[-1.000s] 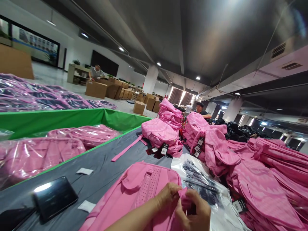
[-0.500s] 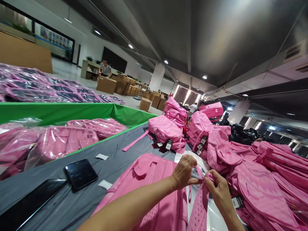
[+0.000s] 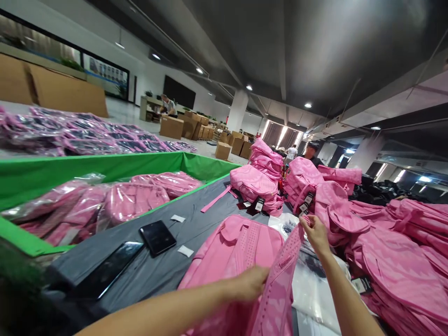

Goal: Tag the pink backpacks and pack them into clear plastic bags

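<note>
Head view: a pink bag point(image 3: 229, 261) lies on the grey desk point(image 3: 199, 225), its dotted strap point(image 3: 280, 280) raised. The right grip point(image 3: 316, 232) pinches the strap's upper end; the left grip point(image 3: 250, 282), blurred against bag and strap, I cannot tell. Leftward, desk surface stretches to the green bin point(image 3: 112, 164); a bag pile point(image 3: 395, 266) crowds the right.

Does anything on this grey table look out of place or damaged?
No damage stands out. One flat pink fabric strap looks untidy, trailing loose from a piled pink patterned backpack across the grey cloth tabletop.
</note>
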A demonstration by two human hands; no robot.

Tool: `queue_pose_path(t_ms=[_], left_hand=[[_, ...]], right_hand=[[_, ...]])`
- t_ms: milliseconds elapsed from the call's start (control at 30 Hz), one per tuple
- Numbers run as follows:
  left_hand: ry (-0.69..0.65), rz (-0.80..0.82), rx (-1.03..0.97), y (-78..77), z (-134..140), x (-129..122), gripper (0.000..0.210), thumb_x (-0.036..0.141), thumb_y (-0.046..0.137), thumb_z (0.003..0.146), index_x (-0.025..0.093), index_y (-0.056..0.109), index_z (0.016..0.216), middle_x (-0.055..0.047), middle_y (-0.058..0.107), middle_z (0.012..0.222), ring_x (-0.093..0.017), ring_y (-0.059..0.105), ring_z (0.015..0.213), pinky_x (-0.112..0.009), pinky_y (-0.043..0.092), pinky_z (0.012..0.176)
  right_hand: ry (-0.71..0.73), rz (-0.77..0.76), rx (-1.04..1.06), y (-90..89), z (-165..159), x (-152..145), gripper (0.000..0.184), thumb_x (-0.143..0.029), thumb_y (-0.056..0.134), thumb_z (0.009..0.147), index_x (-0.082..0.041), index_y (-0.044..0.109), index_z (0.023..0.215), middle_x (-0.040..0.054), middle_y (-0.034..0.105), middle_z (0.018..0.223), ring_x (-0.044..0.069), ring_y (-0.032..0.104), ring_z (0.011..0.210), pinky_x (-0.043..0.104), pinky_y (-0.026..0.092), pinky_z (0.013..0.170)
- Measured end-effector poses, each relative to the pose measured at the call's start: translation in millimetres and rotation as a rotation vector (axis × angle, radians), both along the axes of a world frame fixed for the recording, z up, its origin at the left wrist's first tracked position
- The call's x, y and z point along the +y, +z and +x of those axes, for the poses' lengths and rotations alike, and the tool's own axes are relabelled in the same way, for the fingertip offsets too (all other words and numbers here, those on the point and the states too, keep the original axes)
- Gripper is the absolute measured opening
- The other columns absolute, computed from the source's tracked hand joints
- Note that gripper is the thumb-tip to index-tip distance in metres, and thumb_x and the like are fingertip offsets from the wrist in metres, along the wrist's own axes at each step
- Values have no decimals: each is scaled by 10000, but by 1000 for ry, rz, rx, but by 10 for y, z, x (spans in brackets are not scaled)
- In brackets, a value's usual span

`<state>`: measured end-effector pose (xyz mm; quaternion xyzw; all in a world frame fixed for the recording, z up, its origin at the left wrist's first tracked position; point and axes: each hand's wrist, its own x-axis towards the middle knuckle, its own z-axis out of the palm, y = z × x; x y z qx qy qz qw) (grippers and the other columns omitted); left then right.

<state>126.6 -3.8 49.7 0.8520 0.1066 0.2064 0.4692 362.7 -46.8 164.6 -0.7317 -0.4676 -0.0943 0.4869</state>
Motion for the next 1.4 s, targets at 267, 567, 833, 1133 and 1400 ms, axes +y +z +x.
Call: queue_pose_path(t_ms=[267,567,833,1133,1400], left_hand=[[-108,-24,149,-301,-772,-81,348,410,660,826,229,576,540,39,449,473,-143,432,473,-261,357,498],[624,270,215,35,-341,1732,656,529,606,851,129,578,1369,-246,530,1458,-419,464,1371,-543,344,1126],[539,465,60,-238,-32,1776,267,273,684,822,211,675,1082,-95,648,1232,-287,565,1186,-441,442,1060],[511,620,-50,-617,-535,1096,264,157,396,1008,193,623,1135,-105,638,1160,-260,565,1117,-470,476,1029],[355,496,109,-988,-504,1037,296,42,465,878,183,713,953,-72,696,1038,-208,617,992,-333,514,894]], right_hand=[[193,-275,-130,-840,-230,756,448,-642,631,730,-216,691,854,29,659,710,225,615,644,335,447,649],[144,-267,-297,-1536,-47,886,384,-427,567,895,-200,669,1187,148,700,1219,318,634,1175,475,444,1057],[260,89,-462,-1912,-29,849,372,-481,518,978,-205,582,1219,115,704,1149,266,670,1099,453,554,958],[197,-39,-649,-2047,-536,66,337,-252,484,983,-204,542,1312,126,683,1211,286,639,1149,494,537,980],[330,-553,-361,-1941,-442,-15,169,-221,517,964,-209,680,1006,74,750,1046,249,684,998,361,519,876]])
